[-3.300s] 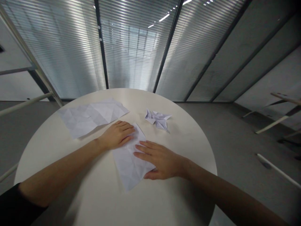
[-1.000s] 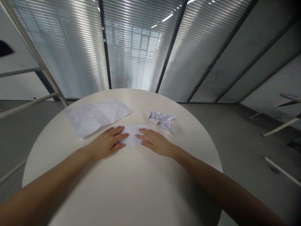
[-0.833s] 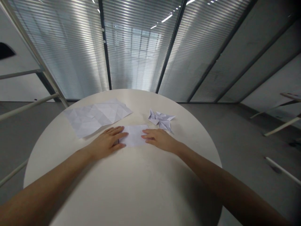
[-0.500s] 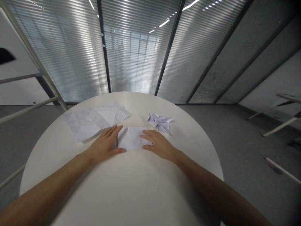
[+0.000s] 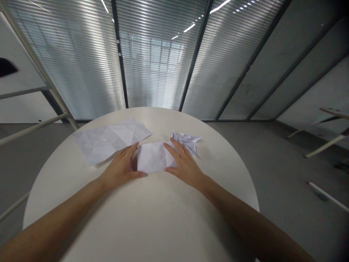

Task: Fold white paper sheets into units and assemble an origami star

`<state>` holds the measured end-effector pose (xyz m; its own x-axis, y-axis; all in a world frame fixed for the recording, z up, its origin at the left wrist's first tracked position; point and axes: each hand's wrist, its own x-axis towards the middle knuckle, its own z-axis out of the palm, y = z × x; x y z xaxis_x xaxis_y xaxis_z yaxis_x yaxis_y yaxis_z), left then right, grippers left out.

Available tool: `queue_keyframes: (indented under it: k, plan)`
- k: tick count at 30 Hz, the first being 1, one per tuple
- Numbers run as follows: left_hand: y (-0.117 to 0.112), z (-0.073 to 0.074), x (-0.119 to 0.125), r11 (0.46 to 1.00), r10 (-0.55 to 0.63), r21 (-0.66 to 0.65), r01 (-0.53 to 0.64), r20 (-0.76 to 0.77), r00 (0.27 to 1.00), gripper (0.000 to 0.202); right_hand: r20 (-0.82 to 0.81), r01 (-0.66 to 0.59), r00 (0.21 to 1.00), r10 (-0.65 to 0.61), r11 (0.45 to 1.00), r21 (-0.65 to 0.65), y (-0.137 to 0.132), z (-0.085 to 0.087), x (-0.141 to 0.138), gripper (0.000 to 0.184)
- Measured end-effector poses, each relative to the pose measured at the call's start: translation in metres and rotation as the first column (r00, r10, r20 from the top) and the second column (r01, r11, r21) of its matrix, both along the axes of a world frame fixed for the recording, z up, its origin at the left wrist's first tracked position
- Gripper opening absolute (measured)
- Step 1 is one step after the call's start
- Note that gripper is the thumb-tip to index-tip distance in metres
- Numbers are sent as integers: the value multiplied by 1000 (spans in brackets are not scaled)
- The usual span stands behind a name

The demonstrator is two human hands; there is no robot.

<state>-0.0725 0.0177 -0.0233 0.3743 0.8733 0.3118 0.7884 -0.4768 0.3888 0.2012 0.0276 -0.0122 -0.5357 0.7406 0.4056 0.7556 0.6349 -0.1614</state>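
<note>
A folded white paper [image 5: 152,158] with crease lines sits in the middle of the round white table [image 5: 152,218]. My left hand [image 5: 121,168] holds its left edge, fingers stretched along the side and thumb along the near edge. On the right edge my right hand [image 5: 183,164] does the same, thumb at the near corner. The paper looks tilted up off the table, with a shadow under its left side.
A large creased unfolded sheet [image 5: 109,140] lies on the table to the far left. A small folded paper figure with pointed flaps [image 5: 189,141] lies just beyond my right fingertips. Glass walls with blinds stand behind the table; grey floor lies around it.
Both hands slid from lying flat on top of the folded paper to its left and right edges. The paper now shows more of its face and seems raised.
</note>
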Motion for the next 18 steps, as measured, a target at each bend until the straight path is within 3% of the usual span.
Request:
queue_keyframes:
  k: [8, 11, 15, 18]
  plan:
    - [-5, 0, 8, 996, 43, -78, -33, 128, 991, 102, -4, 12, 1000, -12, 1000, 27, 1, 1, 2, 84]
    - [-9, 0, 11, 999, 17, -47, -6, 236, 971, 94, -3, 20, 1000, -20, 997, 69, 1, 0, 1, 82]
    - [-15, 0, 16, 986, -78, 162, 22, 348, 934, 80, -11, 56, 998, -55, 981, 186, -1, 1, 0, 82]
    - [-20, -2, 21, 909, -208, 410, 73, 296, 932, 75, -24, 74, 997, -70, 946, 316, -7, 9, 1, 75]
